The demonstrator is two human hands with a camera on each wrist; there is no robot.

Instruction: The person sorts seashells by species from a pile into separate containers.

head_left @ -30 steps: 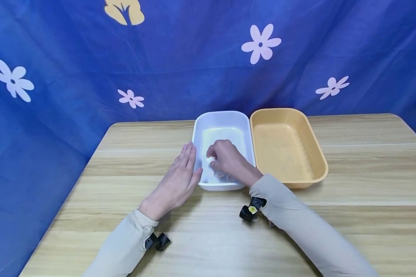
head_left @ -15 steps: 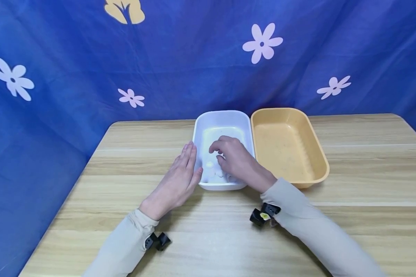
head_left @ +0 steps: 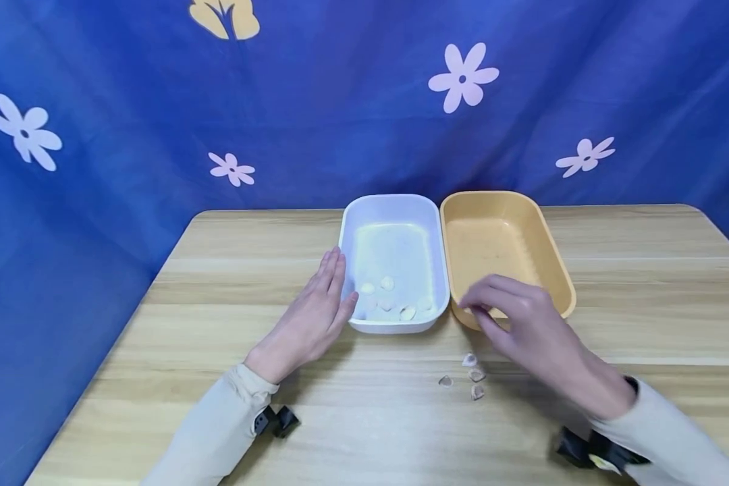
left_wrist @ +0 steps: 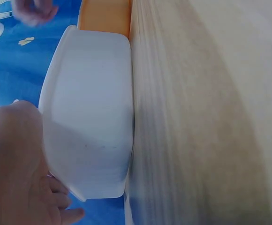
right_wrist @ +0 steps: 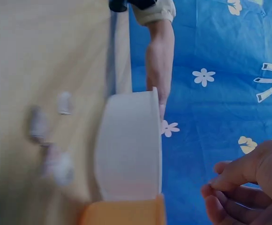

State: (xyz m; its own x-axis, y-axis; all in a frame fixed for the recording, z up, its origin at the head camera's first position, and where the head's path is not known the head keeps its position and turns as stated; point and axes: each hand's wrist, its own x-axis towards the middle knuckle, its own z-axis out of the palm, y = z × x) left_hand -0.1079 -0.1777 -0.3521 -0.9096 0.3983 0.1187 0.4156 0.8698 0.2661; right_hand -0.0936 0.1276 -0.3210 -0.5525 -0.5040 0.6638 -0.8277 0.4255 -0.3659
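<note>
Right hand: grip released, fingers loosely curled; formerly inside the white tray, now over the near edge of the yellow tray, which extends toward 12 o'clock.

Shells, four: loose on the counter, between 7 and 8 o'clock of the right hand; formerly covered by the right arm, now in view.

White tray: at 10 o'clock, beside the yellow tray; several pale shells in its near half, now uncovered.

Left hand: 9 o'clock; grip released, straight fingers along the white tray's left side, unmoved.

Blue cloth, flower-patterned: behind, 12 o'clock.
</note>
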